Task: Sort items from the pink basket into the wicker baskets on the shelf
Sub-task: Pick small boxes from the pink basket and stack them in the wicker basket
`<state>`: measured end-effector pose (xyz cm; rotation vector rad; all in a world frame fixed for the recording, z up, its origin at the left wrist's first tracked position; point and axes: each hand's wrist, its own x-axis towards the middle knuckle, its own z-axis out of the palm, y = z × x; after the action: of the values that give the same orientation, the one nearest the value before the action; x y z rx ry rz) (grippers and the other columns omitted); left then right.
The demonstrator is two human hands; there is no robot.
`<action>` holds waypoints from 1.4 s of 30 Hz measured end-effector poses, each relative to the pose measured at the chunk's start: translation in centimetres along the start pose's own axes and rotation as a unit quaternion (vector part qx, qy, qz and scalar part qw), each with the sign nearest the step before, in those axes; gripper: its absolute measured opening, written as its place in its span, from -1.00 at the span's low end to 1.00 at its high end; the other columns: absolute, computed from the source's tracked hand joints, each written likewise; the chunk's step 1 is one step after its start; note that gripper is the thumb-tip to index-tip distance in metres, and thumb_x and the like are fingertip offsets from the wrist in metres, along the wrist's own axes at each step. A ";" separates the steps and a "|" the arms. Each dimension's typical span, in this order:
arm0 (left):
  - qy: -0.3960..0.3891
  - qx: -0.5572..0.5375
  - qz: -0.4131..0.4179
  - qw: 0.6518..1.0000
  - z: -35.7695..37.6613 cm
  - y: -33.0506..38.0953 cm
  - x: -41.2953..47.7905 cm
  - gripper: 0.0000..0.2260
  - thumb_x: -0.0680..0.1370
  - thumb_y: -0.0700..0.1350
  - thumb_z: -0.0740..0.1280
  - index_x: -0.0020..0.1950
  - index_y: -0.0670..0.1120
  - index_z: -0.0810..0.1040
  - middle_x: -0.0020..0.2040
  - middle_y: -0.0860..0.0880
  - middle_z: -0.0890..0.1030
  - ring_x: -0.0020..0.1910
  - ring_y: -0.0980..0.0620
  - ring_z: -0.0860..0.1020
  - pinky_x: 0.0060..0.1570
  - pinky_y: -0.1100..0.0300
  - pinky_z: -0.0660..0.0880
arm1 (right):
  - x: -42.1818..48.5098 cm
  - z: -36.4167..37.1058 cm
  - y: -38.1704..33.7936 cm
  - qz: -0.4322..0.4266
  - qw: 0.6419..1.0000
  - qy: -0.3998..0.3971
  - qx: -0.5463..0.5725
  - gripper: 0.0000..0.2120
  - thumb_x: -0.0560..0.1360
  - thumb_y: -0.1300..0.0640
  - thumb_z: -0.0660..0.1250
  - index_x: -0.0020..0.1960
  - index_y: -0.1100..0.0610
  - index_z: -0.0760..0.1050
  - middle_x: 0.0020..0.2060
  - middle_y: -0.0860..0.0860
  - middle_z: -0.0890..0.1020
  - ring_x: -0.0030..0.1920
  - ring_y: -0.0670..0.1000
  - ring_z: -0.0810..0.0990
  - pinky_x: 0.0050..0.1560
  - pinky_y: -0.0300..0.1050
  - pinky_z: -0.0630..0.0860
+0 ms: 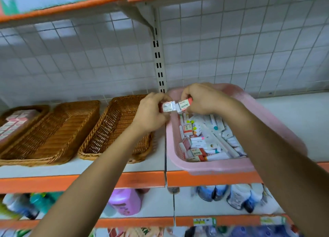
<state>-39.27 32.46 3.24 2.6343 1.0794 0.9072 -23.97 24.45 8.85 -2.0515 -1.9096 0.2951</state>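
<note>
The small white-and-red packet marked "2B" [184, 105] is pinched in the curled fingers of the right hand [201, 99]. A second small white-and-red packet [167, 107] is gripped in the curled fingers of the left hand [151, 112]. The two packets meet end to end, raised above the left rim of the pink plastic basket [213, 167]. This basket contains loose small packets and white tubes. To its left stand three brown woven wicker baskets: the nearest wicker basket [110, 130], the middle wicker basket [58, 130] and the far-left wicker basket [44, 110], which holds rows of pink-and-white packets [14, 121]. All baskets rest on a white shelf with an orange front edge [142, 180].
</note>
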 end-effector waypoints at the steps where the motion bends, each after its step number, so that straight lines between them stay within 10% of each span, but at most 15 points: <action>1: 0.005 -0.010 -0.003 1.000 -0.5 -0.2 -0.6 -0.74 0.37 -0.17 0.46 0.05 -0.07 0.59 -0.05 0.00 0.58 -0.10 0.05 0.49 -0.16 0.30 0.32 | -0.2 0.3 -0.6 -0.003 1.000 0.003 0.004 -0.83 0.42 0.24 0.42 -0.04 0.02 0.59 -0.13 -0.01 0.62 -0.09 0.01 0.58 -0.11 -0.17 0.48; 22: 0.011 0.013 -0.084 0.996 -19.3 -18.2 -17.7 -0.71 0.38 -0.24 0.43 0.09 -0.07 0.57 -0.10 0.07 0.57 -0.25 0.15 0.42 -0.20 0.26 0.38 | 2.1 12.4 -27.6 -0.136 0.990 0.021 0.004 -0.74 0.41 0.13 0.45 0.10 -0.01 0.59 0.05 0.02 0.61 0.10 0.06 0.52 -0.06 -0.18 0.37; 28: 0.013 0.006 -0.121 0.993 -22.6 -23.6 -21.3 -0.68 0.37 -0.28 0.42 0.09 -0.06 0.58 -0.13 0.11 0.54 -0.31 0.32 0.43 -0.28 0.52 0.30 | 4.0 16.3 -33.9 -0.167 0.986 0.000 -0.007 -0.79 0.46 0.21 0.35 0.06 0.00 0.58 0.02 0.03 0.61 0.10 0.10 0.52 -0.01 -0.10 0.43; 42: 0.012 0.043 -0.158 0.986 -27.3 -33.9 -18.3 -0.76 0.43 -0.25 0.33 0.08 -0.05 0.57 -0.11 0.06 0.55 -0.17 0.08 0.45 -0.30 0.33 0.23 | 14.7 18.3 -42.2 -0.236 0.970 -0.013 -0.061 -0.81 0.43 0.18 0.38 0.03 0.01 0.58 0.00 0.01 0.61 0.08 0.09 0.52 -0.01 -0.09 0.45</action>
<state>-85.39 42.42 4.52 2.4194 1.5200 0.8424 -68.55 43.03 8.45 -1.5926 -2.4041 0.0885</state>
